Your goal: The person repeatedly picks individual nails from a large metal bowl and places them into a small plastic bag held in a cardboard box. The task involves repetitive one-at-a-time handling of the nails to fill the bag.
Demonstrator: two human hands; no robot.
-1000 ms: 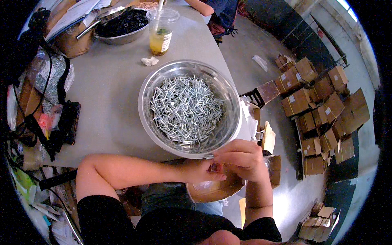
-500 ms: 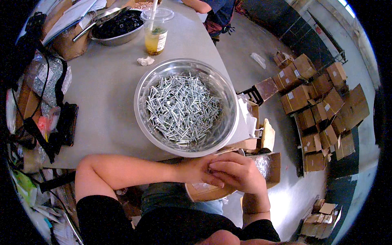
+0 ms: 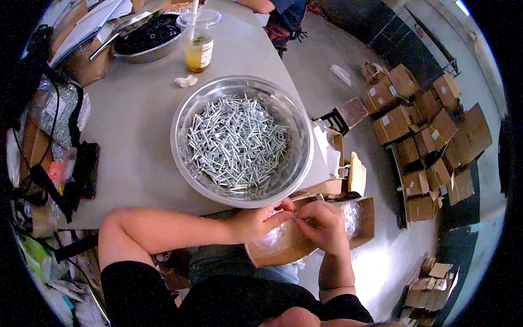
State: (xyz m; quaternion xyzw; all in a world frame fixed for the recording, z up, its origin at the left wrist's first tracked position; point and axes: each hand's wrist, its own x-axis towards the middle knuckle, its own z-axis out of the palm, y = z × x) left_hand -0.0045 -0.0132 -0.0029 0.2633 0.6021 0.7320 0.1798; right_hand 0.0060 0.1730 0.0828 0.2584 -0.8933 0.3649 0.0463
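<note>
A large steel bowl [image 3: 298,175] stands at the table's near edge, heaped with silver screws [image 3: 239,143]. Just below its near rim, my left hand [image 3: 260,222] and my right hand [image 3: 324,224] meet with their fingertips pinched together. Something small seems to lie between the fingertips, too small and covered to name. Under my hands an open cardboard box [image 3: 297,249] holds clear plastic bags [image 3: 352,217], some to the left and some to the right of my right hand.
On the grey table [image 3: 131,114] are a lidded drink cup [image 3: 199,52] with a straw, a crumpled tissue [image 3: 186,81] and a pan of black parts [image 3: 147,41]. Bagged hardware [image 3: 60,111] lies left. Stacked cartons [image 3: 419,141] stand right. Another person's arm [image 3: 256,5] shows at the far edge.
My hands were overlapped, the right over the left. They have drawn apart to a fingertip pinch, uncovering more of the box. The view has shifted slightly.
</note>
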